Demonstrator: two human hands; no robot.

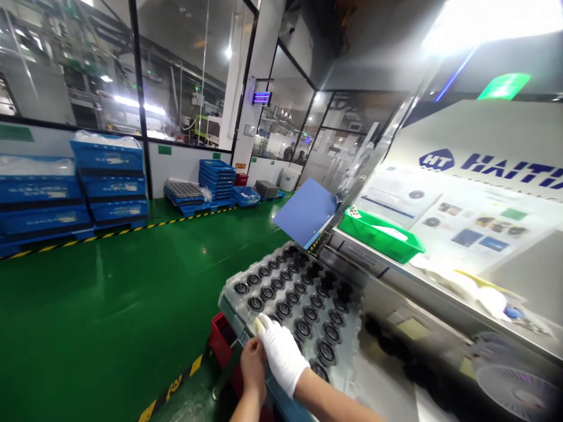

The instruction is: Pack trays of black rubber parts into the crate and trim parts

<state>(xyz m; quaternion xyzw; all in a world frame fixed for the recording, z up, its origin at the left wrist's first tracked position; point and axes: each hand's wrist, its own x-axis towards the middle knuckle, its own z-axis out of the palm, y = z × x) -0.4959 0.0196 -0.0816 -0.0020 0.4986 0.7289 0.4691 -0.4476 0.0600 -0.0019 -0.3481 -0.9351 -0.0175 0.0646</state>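
My left hand (254, 364), bare, is closed near the front corner of a clear plastic tray, its fingertips by my right hand's fingers. What it pinches, if anything, is hidden. My right hand (284, 354) wears a white glove and reaches over the tray's near edge, its fingers bent together. Something pale yellow (258, 324) shows at its fingertips, too small to name. Rows of round black ringed parts (302, 328) sit in the pockets of the clear tray (233, 291). Some parts lie behind the gloved hand.
Below the tray stands a red bin (219, 337). To the right, a machine ledge carries a green bin (382, 234) and white gloves (479, 293); a fan (512, 384) is lower down. A blue board (307, 212) juts out beyond the tray. Blue crates (116, 184) stand along the wall.
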